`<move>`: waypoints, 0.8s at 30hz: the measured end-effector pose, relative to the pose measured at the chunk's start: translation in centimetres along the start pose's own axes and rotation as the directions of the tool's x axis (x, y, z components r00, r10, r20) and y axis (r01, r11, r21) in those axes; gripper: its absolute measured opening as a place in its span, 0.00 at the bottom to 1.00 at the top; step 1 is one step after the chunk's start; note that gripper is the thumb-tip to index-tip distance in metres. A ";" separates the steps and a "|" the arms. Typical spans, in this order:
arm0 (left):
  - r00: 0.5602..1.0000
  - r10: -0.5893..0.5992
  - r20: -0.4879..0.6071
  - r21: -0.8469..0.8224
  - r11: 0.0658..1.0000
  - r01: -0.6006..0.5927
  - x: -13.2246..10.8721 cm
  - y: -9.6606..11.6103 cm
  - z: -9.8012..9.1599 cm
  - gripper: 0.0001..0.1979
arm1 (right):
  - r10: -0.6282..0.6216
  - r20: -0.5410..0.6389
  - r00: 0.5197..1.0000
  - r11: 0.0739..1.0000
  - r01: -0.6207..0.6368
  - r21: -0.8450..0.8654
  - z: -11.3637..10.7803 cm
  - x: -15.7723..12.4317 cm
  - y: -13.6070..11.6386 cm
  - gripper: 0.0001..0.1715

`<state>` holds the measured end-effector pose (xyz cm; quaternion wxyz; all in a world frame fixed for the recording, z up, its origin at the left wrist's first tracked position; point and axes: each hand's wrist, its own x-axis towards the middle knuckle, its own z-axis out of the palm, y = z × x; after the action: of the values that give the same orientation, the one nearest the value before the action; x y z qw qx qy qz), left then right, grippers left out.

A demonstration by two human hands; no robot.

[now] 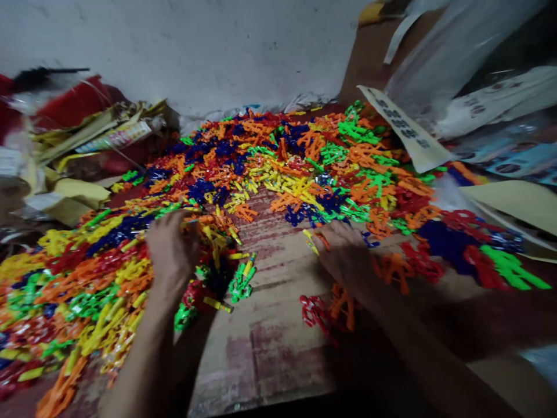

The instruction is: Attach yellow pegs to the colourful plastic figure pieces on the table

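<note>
Your left hand (171,245), at eight-to-nine o'clock, is beside coloured pieces (98,296); its grip cannot be determined. Your right hand (343,253), at four o'clock, pinches a yellow piece (310,241).

Pieces (300,188) on tabletop (278,296), wall (209,52) behind (paper scraps (77,193) left).

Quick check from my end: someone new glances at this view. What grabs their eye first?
Probably the big heap of small shiny plastic pieces in orange, yellow, green, red and blue, spread across the brown, red-streaked work surface. Next, the two bare hands: the left hand at the heap's left part, the right hand near its front right, a small yellow stick-like piece by its fingertips.
</note>
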<state>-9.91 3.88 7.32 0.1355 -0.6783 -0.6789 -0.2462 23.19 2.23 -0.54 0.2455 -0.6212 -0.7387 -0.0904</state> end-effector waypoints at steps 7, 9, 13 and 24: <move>0.861 0.157 0.483 0.136 0.958 -0.251 4.2 7.9 6.6 0.22 | -0.121 0.025 0.992 0.965 0.123 -0.232 2.7 1.5 -0.8 0.08; 0.809 0.206 0.551 0.093 0.948 -0.304 5.3 8.2 8.4 0.25 | -0.137 0.043 0.990 0.966 0.144 -0.214 2.7 1.5 -0.7 0.06; 0.761 0.288 0.582 -0.044 0.945 -0.325 6.7 7.8 10.3 0.17 | -0.180 0.053 0.982 0.981 0.183 -0.065 2.0 1.8 -0.6 0.04; 0.705 0.358 0.612 -0.771 0.469 0.431 -0.8 9.1 2.4 0.21 | 0.225 0.294 0.929 0.410 -0.364 0.837 -3.4 -0.7 -2.4 0.18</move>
<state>-0.50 4.03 6.22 -0.5112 -0.6681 -0.4617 -0.2811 21.77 -0.38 2.44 0.4909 -0.5295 -0.5720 0.3892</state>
